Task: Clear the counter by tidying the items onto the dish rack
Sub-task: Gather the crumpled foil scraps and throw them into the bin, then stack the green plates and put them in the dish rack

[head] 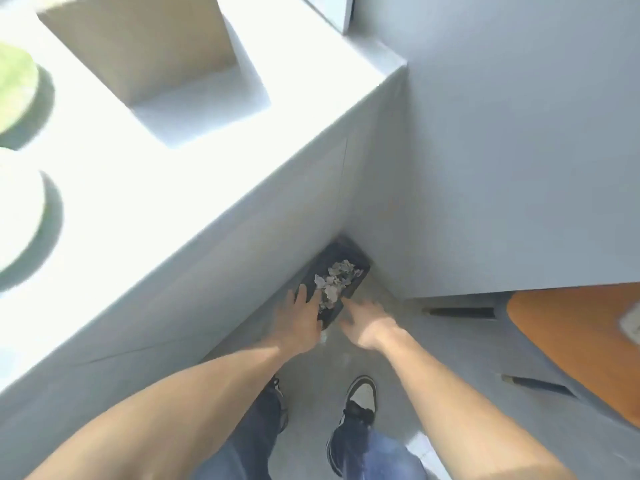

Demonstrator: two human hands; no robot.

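Note:
A black bin [341,255] stands on the floor in the corner between the counter's side and the wall, holding crumpled pale scraps [334,280]. My left hand [302,320] reaches down with its fingers spread over the bin's near left rim. My right hand [367,323], blurred by motion, hovers with fingers apart at the bin's near right corner. Neither hand holds anything that I can see. On the white counter [156,174] at the left edge lie a green plate [14,88] and a white plate [17,216]. No dish rack is in view.
A cardboard box [138,39] stands at the counter's far end. A grey wall [519,133] closes the right side of the corner. An orange rounded surface [571,341] juts in at the right. My shoe [360,400] stands on the grey floor below the hands.

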